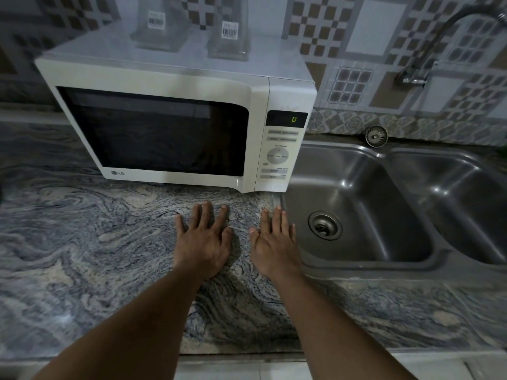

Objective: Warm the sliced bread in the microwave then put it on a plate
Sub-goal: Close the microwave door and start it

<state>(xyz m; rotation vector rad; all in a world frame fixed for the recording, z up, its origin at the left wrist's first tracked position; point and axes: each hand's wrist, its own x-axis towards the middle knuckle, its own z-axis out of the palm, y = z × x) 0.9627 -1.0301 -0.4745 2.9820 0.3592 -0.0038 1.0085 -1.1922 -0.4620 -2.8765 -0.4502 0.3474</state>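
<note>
A white microwave [175, 78] stands on the marbled countertop [82, 242] with its door closed; the window is dark and the display shows 0. Its control panel [278, 154] is on the right side. My left hand [204, 239] lies flat on the counter just in front of the microwave, fingers straight and spread. My right hand [274, 239] lies flat beside it, by the sink's left rim. Both hands hold nothing. No bread and no plate are in view.
A steel double sink [384, 204] with a drain sits to the right, a tap [439, 42] above it and a sink strainer [376, 136] on its back ledge. Two clear plastic containers [162, 23] stand on top of the microwave. Tiled wall behind.
</note>
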